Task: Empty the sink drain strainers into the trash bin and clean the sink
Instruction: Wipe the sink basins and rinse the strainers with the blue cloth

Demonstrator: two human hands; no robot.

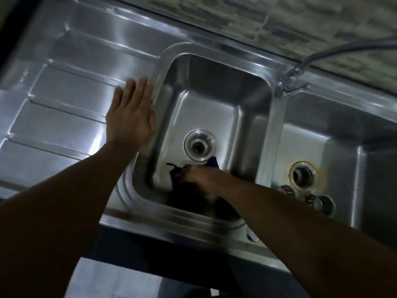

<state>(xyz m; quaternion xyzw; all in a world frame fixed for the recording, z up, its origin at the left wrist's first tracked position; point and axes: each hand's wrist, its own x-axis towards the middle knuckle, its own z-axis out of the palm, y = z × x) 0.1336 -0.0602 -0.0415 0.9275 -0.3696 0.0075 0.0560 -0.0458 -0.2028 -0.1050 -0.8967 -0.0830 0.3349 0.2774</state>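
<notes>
A steel double sink fills the view. Inside the left basin (206,108), my right hand (198,176) presses a dark blue cloth (213,163) against the basin floor, just in front of the bare drain hole (198,146). My left hand (131,112) lies flat, fingers together, on the drainboard (71,97) at the basin's left rim. The right basin (343,151) has its own drain hole (303,174) ringed by a yellowish stain. Two metal strainers (289,191) (322,203) lie on that basin's floor near the front.
A chrome tap (292,79) stands behind the divider between the basins, its pipe running off to the right. A tiled wall (279,24) rises behind the sink. Below the front edge the floor (116,276) shows.
</notes>
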